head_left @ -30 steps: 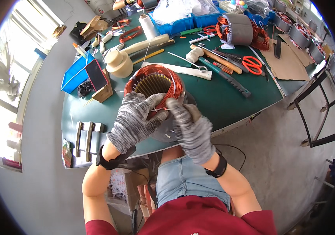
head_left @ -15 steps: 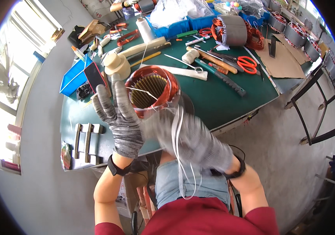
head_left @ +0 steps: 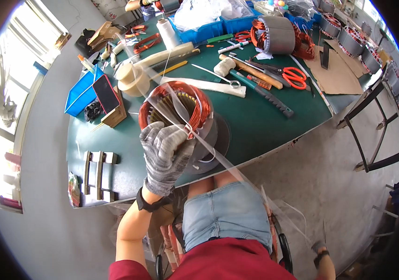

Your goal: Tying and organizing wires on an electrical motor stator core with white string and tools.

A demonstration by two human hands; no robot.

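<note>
A motor stator (head_left: 205, 144) stands upright near the front edge of the green table, its ring of copper windings (head_left: 203, 100) facing up. My left hand (head_left: 164, 156), in a grey knit glove, is closed over the near rim of the windings. Far out at the lower right, my gloved right hand (head_left: 319, 246) grips a white lacing cord (head_left: 230, 168), with a thin pointed shape showing above it. The cord, partly blurred, stretches from the near side of the windings toward that hand. Another pale blurred strand crosses the stator's opening.
Left of the stator are a phone (head_left: 106, 93), a blue bin (head_left: 80, 95) and a metal frame (head_left: 99, 175). Beyond it lie a white mallet (head_left: 224, 67), orange-handled scissors (head_left: 294, 78) and a second stator (head_left: 279, 35). Another person's hand (head_left: 136, 4) shows at the far edge.
My right hand has swung from in front of the stator to the far lower right, drawing out the cord. My left hand, earlier spread beside the windings, has closed on their near rim.
</note>
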